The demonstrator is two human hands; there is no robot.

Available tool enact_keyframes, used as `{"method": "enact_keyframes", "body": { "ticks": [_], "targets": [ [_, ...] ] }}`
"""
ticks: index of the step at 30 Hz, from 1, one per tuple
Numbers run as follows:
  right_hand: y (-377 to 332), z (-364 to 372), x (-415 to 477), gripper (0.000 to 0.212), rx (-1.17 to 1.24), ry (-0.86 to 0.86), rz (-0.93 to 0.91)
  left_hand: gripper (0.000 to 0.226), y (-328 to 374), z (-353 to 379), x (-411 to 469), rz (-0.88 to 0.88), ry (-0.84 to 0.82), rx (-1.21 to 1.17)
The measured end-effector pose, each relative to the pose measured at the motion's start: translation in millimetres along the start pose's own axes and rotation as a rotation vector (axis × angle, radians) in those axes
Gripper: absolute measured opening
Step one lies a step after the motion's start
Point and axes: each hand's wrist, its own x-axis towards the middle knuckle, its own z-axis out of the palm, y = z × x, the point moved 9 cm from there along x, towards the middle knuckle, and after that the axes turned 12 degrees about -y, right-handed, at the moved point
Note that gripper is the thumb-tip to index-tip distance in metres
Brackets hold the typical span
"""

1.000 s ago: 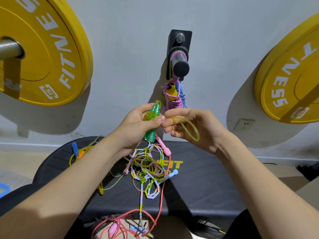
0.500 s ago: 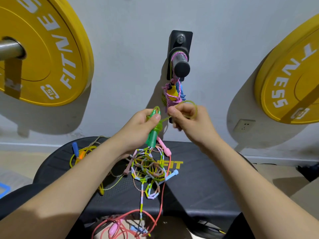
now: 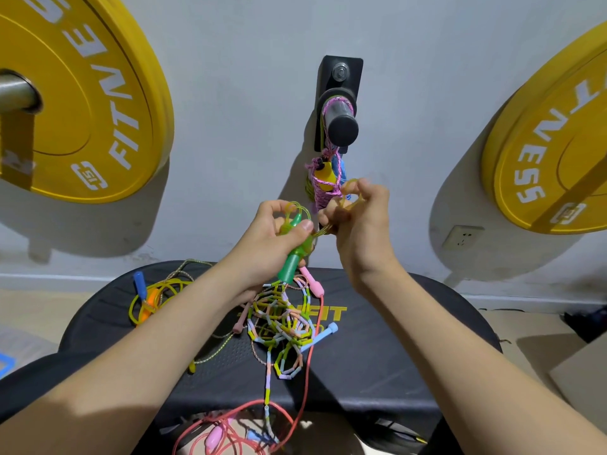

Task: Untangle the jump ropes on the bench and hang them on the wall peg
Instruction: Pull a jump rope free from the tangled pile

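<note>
A tangle of beaded jump ropes (image 3: 282, 326) lies on the black bench (image 3: 394, 349), with a yellow rope (image 3: 157, 290) apart at its left end. On the grey wall behind, the wall peg (image 3: 341, 126) carries a pink rope bundle (image 3: 323, 188) between two yellow weight plates (image 3: 98, 93). The left hand (image 3: 272, 238) grips green handles (image 3: 290, 264); the right hand (image 3: 361, 218) pinches their yellow-green cord (image 3: 351, 198), looped.

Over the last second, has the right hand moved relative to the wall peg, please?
Yes. The right hand has risen toward the wall peg, lifting its yellow-green rope loop.
</note>
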Motion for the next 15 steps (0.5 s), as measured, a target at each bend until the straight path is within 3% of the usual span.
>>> {"method": "enact_keyframes", "body": {
  "ticks": [7, 15],
  "targets": [
    [6.8, -9.7, 5.6, 0.013, -0.314, -0.031, 0.048, 0.024, 12.4, -5.1, 0.4, 0.077, 0.02, 0.212],
    [7.8, -13.2, 3.2, 0.01, -0.347, -0.172, 0.083, 0.02, 16.7, -13.4, -3.5, 0.077, 0.083, 0.369]
  ]
}}
